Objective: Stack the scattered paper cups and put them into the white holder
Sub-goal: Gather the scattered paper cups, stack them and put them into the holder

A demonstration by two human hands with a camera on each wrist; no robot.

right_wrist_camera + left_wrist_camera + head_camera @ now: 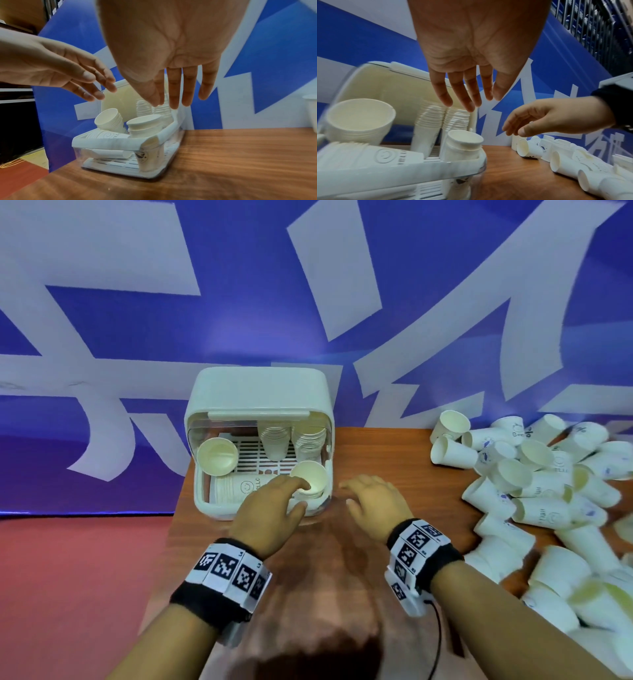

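From the head view, our two forearms come nearest, each wrapped in a black band with coded markers. Our left hand [270,508] hovers over the front right corner of the white holder [205,494], fingers relaxed and holding nothing, its fingertips just at the rim of an upright cup stack [308,477] that stands in that corner. Our right hand [373,501] hangs just beside the holder over the bench [394,453], fingers spread and empty. The holder sits at the bench's left end with its lid raised; inside are more stacks, one lying on its side along the front. The scattered paper cups [534,484] lie heaped well off to the right.

In the left wrist view, our left palm [471,44] fills the top, fingers straight, above the upright stack [462,143] without touching it. The right hand [556,119] hangs loose to the right, above the loose cups [565,159].

In the right wrist view, our right palm [168,40] hangs with its fingers extended above the holder [120,143], apart from it; the left hand [56,67] reaches in from the left, also empty.
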